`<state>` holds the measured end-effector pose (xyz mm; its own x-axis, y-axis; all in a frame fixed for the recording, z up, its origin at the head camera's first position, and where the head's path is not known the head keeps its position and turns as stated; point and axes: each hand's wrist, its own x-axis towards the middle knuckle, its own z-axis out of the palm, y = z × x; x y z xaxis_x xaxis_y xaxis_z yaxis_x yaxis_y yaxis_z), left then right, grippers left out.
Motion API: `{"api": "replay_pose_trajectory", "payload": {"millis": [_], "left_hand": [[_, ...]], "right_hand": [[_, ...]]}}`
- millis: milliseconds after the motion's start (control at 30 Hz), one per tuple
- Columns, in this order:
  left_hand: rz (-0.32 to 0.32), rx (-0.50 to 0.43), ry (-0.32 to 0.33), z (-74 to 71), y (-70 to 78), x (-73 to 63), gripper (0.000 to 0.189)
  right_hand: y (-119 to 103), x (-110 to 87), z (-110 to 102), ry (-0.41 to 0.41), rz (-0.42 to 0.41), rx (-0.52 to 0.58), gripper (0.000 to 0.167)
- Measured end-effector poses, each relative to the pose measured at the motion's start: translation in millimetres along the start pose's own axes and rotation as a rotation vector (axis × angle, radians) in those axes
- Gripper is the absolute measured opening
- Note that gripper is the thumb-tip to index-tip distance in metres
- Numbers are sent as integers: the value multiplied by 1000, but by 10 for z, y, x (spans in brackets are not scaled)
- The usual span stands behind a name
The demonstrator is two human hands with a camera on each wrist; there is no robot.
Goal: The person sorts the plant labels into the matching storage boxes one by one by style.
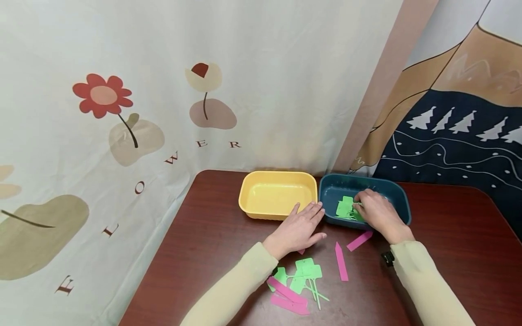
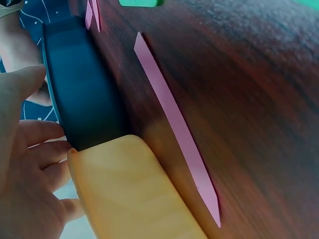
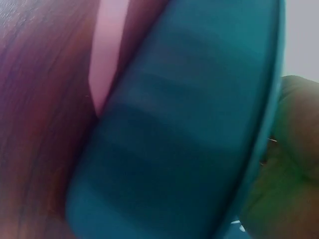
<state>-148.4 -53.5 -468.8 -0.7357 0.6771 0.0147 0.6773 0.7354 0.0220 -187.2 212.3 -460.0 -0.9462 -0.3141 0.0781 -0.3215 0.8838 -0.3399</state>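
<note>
My left hand [image 1: 299,228] lies with fingers spread straight, its fingertips on the near rims of the yellow bin [image 1: 265,216] and the dark teal bin [image 1: 397,192] where they meet. A pink pointed plant label [image 2: 174,119] lies on the table below it in the left wrist view. My right hand [image 1: 377,210] reaches over the teal bin's near rim. Its thumb and fingers curl and pinch at the right side of the green plant labels [image 1: 344,206] inside. In the right wrist view the bin's wall [image 3: 174,119] hides most of those fingers.
Green plant labels with thin stems [image 1: 307,271] lie piled on the brown table [image 1: 220,226], beside pink labels [image 1: 289,304] near my left forearm. Two more pink labels [image 1: 341,262] lie in front of the teal bin. A printed curtain [image 1: 285,90] hangs behind.
</note>
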Motion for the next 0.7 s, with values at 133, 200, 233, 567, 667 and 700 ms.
{"api": "replay_pose_trajectory", "payload": {"millis": [133,200,233,567,667,700], "left_hand": [[-4,0,-13,1,5,-7,71],[-6,-3,-18,0,7,-9,71],[-7,-1,-18,1,7,-8,71],[-24,-10,2,34,-6,-33,70],[-40,-24,8,24,-32,-54,70],[-44,-30,13,16,-42,-64,69]], "right_hand": [[-103,-87,-60,54,2,16,34],[-168,-150,-92,96,-9,37,36],[-200,-186,-102,118,-15,48,37],[-444,-602,31,263,-92,98,48],[-507,-702,105,280,-120,97,54],[-527,-732,129,283,-132,94,53]]}}
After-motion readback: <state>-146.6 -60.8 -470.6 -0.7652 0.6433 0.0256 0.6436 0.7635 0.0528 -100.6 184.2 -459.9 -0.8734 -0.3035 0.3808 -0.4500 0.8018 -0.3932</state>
